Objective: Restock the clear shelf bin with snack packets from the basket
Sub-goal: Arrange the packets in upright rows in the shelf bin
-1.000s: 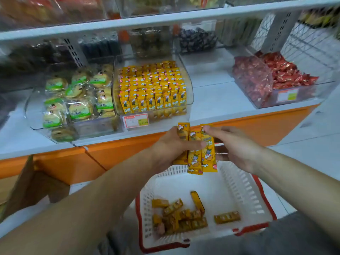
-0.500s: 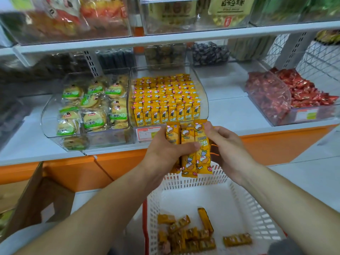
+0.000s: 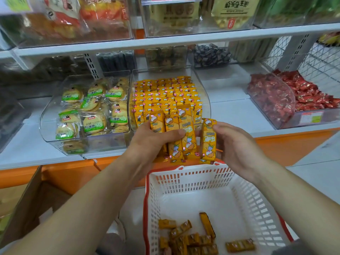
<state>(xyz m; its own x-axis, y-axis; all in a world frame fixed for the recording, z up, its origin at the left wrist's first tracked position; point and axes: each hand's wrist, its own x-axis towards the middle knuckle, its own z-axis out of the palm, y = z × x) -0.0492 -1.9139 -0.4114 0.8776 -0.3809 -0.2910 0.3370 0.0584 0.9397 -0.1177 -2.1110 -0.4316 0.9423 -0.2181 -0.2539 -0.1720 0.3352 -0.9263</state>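
At mid-frame a fan of yellow packets (image 3: 176, 129) is gripped in the left hand (image 3: 152, 142). A single packet (image 3: 208, 139), just right of it, is pinched by the right hand (image 3: 237, 144) — below the clear bin (image 3: 205, 100), above the basket (image 3: 193, 180).

Between shelf bin (image 3: 204, 100) and basket (image 3: 193, 174).
Fanned packets (image 3: 186, 124) in fingers of left hand (image 3: 150, 144), just left of single packet (image 3: 208, 138) in fingers of right hand (image 3: 237, 146); bin behind fingertips, basket below, loose packets (image 3: 191, 240) inside.
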